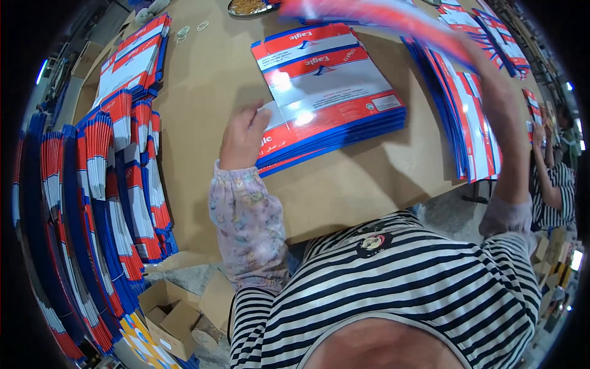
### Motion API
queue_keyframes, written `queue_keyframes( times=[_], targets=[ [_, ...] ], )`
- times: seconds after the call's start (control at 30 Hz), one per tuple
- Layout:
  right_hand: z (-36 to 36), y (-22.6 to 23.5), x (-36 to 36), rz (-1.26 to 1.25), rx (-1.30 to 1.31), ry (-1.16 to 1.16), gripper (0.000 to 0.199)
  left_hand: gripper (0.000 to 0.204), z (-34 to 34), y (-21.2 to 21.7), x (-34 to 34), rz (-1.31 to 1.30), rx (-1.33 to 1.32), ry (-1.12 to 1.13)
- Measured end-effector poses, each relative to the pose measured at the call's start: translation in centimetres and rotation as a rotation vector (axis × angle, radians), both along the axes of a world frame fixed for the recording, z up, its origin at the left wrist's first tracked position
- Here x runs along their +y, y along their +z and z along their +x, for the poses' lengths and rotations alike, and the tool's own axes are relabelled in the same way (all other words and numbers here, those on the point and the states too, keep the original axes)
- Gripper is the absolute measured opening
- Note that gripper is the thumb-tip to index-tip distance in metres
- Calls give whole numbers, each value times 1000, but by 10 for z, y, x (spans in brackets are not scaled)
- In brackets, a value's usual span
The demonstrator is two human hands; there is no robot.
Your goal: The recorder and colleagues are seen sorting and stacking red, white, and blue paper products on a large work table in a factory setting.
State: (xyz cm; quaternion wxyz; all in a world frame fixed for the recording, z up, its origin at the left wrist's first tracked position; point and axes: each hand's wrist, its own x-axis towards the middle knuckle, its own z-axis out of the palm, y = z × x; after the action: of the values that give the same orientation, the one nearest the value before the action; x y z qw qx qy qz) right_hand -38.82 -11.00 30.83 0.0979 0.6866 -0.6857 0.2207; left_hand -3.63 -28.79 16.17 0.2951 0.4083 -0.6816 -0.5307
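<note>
Seemingly mid-transfer, neat placement needed, a red flat carton (393, 15) was gripped by the right hand (471, 50); mid-frame red-white-blue cartons (338, 83) were touched by the left hand (242, 136), grip unclear.

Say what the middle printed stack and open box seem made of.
Middle stack: probably coated card, glossy, given its bright glare spots and flat, stiff-looking sheets; plastic is possible. Open box: likely cardboard, matte, judging by its plain brown, folded flaps.
</note>
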Motion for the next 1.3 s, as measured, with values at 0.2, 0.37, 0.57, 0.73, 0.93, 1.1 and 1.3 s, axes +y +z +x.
queue_keyframes(
  times=[0.2,0.37,0.57,0.73,0.93,1.1,1.3],
  targets=[
    [-114,-114,95,70,130,-610,40,101,-17,7,11,-561,-645,-226],
    [-67,-128,68,432,-6,-809,46,104,-12,-1,5,-534,-638,-263],
    [-16,-120,9,132,35,-127,62,105,-18,11,11,-541,-562,-235],
    [77,-125,-54,275,79,322,79,111,-23,17,16,-649,-516,-201],
    [94,-141,-77,347,71,442,76,112,-24,14,16,-688,-410,-190],
    [88,-137,-79,384,41,488,70,108,-23,11,14,-653,-381,-229],
    [89,-143,-77,329,141,471,67,103,-23,12,12,-622,-385,-247]
  ],
)
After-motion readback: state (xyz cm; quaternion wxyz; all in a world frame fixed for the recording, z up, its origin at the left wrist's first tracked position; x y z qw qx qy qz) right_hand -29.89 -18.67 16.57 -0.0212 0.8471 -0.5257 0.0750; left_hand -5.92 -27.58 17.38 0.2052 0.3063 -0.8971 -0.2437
